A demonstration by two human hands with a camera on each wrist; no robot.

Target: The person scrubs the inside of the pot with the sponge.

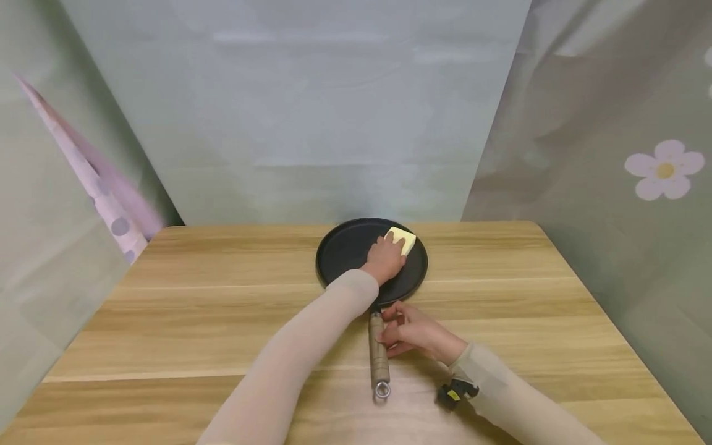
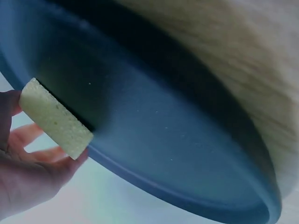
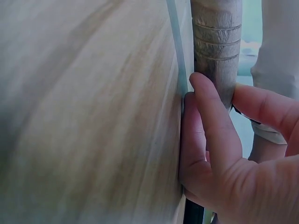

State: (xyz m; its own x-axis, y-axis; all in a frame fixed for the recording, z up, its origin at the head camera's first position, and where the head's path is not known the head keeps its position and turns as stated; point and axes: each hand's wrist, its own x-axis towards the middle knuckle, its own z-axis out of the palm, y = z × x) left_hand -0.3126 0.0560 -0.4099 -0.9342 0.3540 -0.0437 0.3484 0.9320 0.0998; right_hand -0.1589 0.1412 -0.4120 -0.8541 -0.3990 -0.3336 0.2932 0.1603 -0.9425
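A shallow round black frying pan lies flat near the table's far edge, its wooden handle pointing toward me. My left hand reaches over the pan and grips a pale yellow sponge at the right part of the cooking surface. In the left wrist view the thumb and fingers hold the sponge by its sides, against the pan's dark inside. My right hand pinches the handle near the pan, thumb on one side and fingertips on the other, as the handle in the right wrist view shows.
The pan rests on a wood-grain table with rounded far corners. A metal hanging ring ends the handle. Pale curtains stand behind and to both sides. A small black device is strapped at the right wrist.
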